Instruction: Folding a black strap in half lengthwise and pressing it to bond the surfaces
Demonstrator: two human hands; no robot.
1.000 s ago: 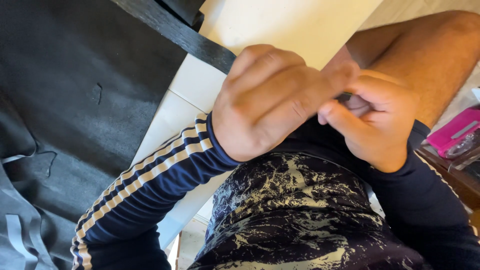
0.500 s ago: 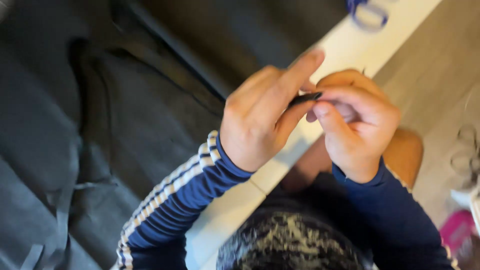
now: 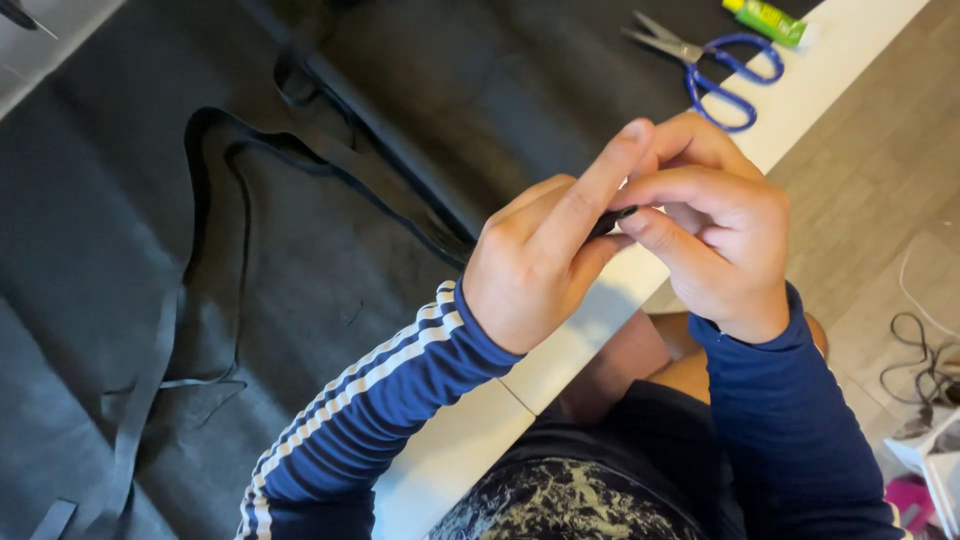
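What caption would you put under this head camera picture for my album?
Left hand and right hand pinch a small black piece over dark fabric, blue scissors nearby.

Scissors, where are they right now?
Head view, upper right: the blue-handled scissors lie on the dark fabric near the white table edge, beside a green tube, beyond both hands and untouched.

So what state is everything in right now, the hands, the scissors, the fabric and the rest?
Left hand: raised over the table edge, fingers pinching a small black piece.
Right hand: closed on the same black piece.
Scissors: lying flat, blades shut, untouched.
Dark fabric: spread over the table.
Black strap: loose, curled on the fabric.
Green tube: lying on its side.
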